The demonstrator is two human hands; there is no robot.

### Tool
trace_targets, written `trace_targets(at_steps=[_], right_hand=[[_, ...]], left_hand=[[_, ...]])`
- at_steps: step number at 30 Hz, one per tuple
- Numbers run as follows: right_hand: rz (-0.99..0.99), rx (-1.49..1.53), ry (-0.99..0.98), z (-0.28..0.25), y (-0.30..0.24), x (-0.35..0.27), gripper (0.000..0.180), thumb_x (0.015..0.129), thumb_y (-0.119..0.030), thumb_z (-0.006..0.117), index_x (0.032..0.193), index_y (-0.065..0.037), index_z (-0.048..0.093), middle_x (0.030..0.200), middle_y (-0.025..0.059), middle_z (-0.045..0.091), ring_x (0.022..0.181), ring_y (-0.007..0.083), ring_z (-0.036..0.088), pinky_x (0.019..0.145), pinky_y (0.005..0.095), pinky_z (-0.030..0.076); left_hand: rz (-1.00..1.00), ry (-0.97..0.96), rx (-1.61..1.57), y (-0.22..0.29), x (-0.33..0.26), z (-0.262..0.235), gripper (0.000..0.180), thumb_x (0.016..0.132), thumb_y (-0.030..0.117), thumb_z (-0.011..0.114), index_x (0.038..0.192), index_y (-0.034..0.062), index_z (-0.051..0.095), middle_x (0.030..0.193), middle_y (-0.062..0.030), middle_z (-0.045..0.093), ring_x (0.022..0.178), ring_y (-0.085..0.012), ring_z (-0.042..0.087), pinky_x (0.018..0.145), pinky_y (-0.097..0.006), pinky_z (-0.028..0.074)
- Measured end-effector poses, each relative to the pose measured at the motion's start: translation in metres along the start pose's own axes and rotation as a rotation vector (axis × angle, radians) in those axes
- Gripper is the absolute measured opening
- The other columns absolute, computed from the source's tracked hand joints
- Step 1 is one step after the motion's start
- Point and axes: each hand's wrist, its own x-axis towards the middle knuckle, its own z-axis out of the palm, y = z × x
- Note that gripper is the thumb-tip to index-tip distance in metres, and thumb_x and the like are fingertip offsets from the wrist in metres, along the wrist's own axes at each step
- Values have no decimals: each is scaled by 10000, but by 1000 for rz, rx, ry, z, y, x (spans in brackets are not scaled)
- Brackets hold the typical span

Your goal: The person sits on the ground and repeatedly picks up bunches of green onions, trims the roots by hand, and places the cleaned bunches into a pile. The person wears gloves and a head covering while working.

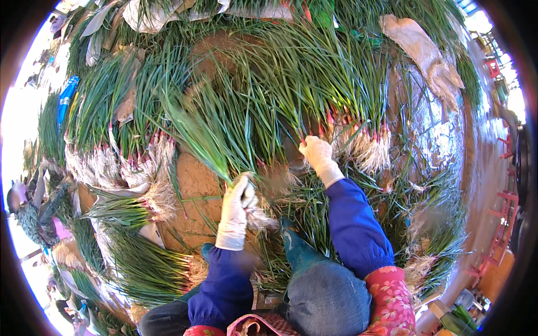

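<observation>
My left hand (238, 204), in a pale glove, is closed round a bunch of green garlic (216, 154). Its long leaves lean up to the left, and white roots (260, 218) hang out beside the hand. My right hand (318, 154), gloved too, reaches forward with its fingers pinched at the reddish base of a stalk (302, 134) in the spread pile. The fingers partly hide what they grip. Just right of that hand lie more stalks with bushy white roots (372, 148).
Rooted bundles (131, 162) lie in a row at the left, with tied bunches (154, 263) nearer me. Loose leaves cover the ground round my boot (297, 243). A beige sack (423, 56) and wet plastic sheeting (437, 140) are at the right. Another person (33, 215) works at far left.
</observation>
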Motion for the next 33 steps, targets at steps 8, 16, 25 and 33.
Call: trace_targets(at_steps=[8,16,25,33], right_hand=[[-151,480,-633,-32,-11,-82,406,882,-470,605,895,-70,675,805,174,658,777,353,638,666,398,507],[-134,805,-181,3,-34,-77,202,901,-227,622,929,-31,664,714,123,602,652,194,610,608,338,491],[-101,7,104,13,17,-17,209,766,-264,674,860,-80,647,845,133,609,817,330,641,723,428,524],[-200,459,-401,-47,-19,-108,324,832,-387,687,835,-63,690,758,110,644,703,292,642,618,362,505]], left_hand=[[-359,-109,258,-48,19,6,170,943,255,600,960,86,606,645,50,478,462,-41,372,392,-202,284],[-202,182,221,-73,3,29,218,936,307,600,811,139,542,576,37,487,457,-61,420,385,-193,274],[-86,70,58,-45,-1,16,275,983,301,520,1063,46,585,847,-38,603,692,-127,567,640,-282,516],[-368,132,274,-68,12,11,256,875,343,688,842,102,608,634,0,575,433,-105,494,368,-227,363]])
